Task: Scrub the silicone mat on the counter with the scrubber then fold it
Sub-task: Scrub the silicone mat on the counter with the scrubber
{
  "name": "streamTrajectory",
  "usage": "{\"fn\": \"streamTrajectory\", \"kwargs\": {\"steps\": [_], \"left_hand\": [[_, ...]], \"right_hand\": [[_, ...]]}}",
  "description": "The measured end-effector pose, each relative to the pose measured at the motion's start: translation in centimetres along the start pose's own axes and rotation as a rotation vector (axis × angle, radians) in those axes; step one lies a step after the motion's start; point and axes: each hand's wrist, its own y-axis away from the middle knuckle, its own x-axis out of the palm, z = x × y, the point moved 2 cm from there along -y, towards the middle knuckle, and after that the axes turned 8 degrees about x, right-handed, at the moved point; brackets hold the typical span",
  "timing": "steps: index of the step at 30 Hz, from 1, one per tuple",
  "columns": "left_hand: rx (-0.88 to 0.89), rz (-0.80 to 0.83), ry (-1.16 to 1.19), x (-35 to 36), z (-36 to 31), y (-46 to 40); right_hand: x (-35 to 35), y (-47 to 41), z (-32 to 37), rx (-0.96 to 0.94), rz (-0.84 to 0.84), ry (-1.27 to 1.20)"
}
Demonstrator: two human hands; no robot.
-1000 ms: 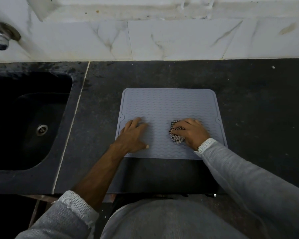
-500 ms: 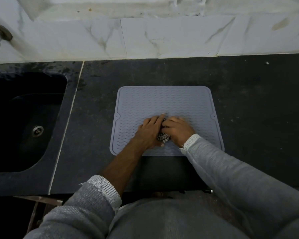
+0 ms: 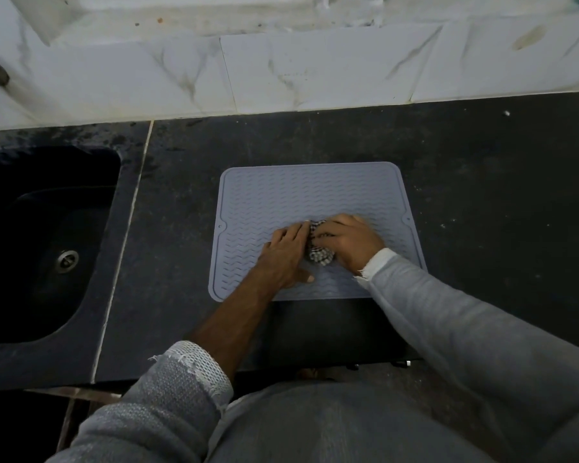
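Scrubber (image 3: 320, 253) between both hands on flat mat (image 3: 281, 195) (right hand (image 3: 348, 242) gripping)

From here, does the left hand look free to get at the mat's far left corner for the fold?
Probably yes. The left hand rests flat on the mat beside the scrubber, holding nothing, and the ribbed surface toward that corner lies bare.

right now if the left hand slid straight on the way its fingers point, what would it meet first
The scrubber: the left hand lies flat on the mat, fingers pointing up and right, tips already against it. The right hand grips it just behind, so it would likely meet that next.
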Motion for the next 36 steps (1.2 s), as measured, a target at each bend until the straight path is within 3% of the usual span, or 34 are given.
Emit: {"fn": "streamTrajectory", "kwargs": {"steps": [2, 11, 16, 19, 26, 36], "left_hand": [[0.003, -0.001, -0.006, 0.0, 0.0, 0.0], [0.017, 0.022, -0.022, -0.3, 0.0, 0.1], [0.003, -0.006, -0.029, -0.1, 0.0, 0.0], [-0.001, -0.01, -0.012, 0.1, 0.1, -0.2], [0.035, 0.025, -0.061, -0.4, 0.0, 0.1], [0.139, 0.025, -0.206, -1.1, -3.3, -2.1]], "right_hand": [[0.7, -0.4, 1.2, -0.029, 0.066, 0.017], [-1.4, 3.3, -4.5, -0.006, 0.032, 0.1], [-0.6, 0.4, -1.7, 0.069, -0.003, 0.001], [0.6, 0.0, -0.1, 0.022, 0.067, -0.007], [-1.8, 3.5, -5.1, -0.004, 0.002, 0.086], [-1.2, 3.9, -5.6, 0.183, 0.095, -0.016]]}}
